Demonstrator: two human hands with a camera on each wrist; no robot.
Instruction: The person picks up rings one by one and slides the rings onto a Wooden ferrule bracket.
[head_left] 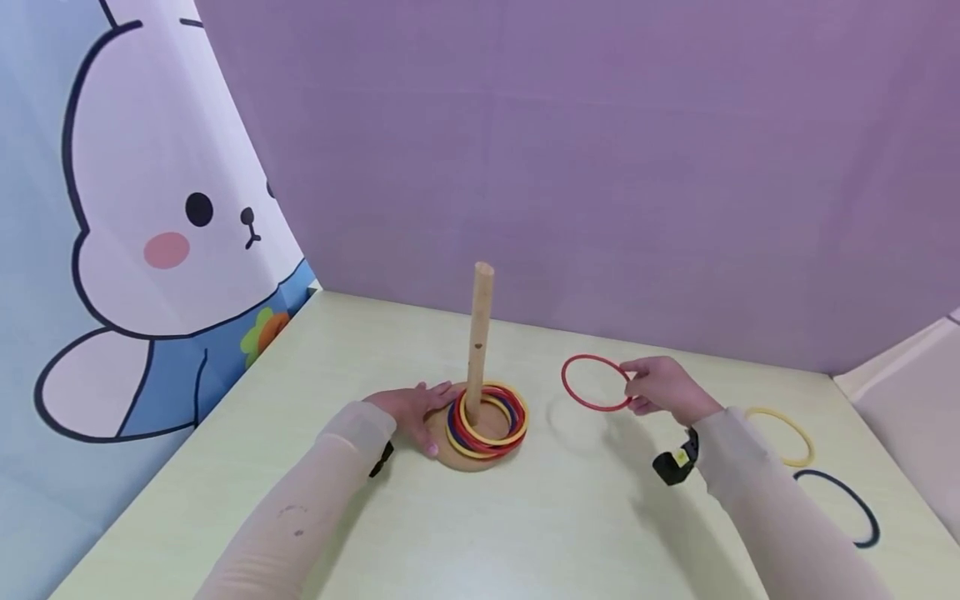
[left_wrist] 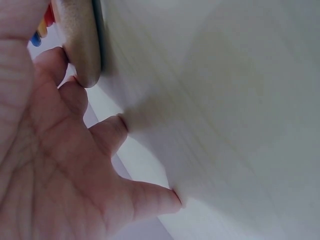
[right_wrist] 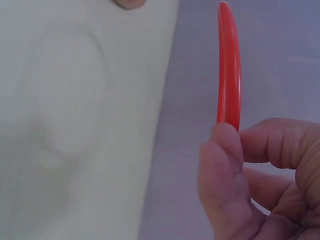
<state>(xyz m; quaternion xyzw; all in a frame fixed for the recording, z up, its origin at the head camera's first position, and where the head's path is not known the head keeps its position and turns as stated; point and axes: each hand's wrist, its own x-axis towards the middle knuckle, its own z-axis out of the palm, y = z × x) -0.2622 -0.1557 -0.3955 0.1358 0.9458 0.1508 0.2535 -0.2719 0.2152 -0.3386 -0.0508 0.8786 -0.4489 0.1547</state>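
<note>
A wooden base (head_left: pixel 459 458) with an upright peg (head_left: pixel 480 333) stands on the table, and several red, yellow and blue rings (head_left: pixel 519 433) lie stacked loosely around the peg's foot. My left hand (head_left: pixel 411 413) rests at the left side of the base, fingers spread. In the left wrist view, two fingertips are right at the rim of the base (left_wrist: pixel 82 47) while others reach the tabletop. To the right of the peg, my right hand (head_left: pixel 666 387) pinches a red ring (head_left: pixel 597 407) between thumb and fingers. It hangs above the table, its round shadow below.
Beyond my right forearm lie a yellow ring (head_left: pixel 806 446) and a dark blue ring (head_left: pixel 870 508) on the tabletop (head_left: pixel 510 533). A purple cloth wall (head_left: pixel 600 183) rises behind the table, and a cartoon-printed curtain (head_left: pixel 150 150) lines the left side.
</note>
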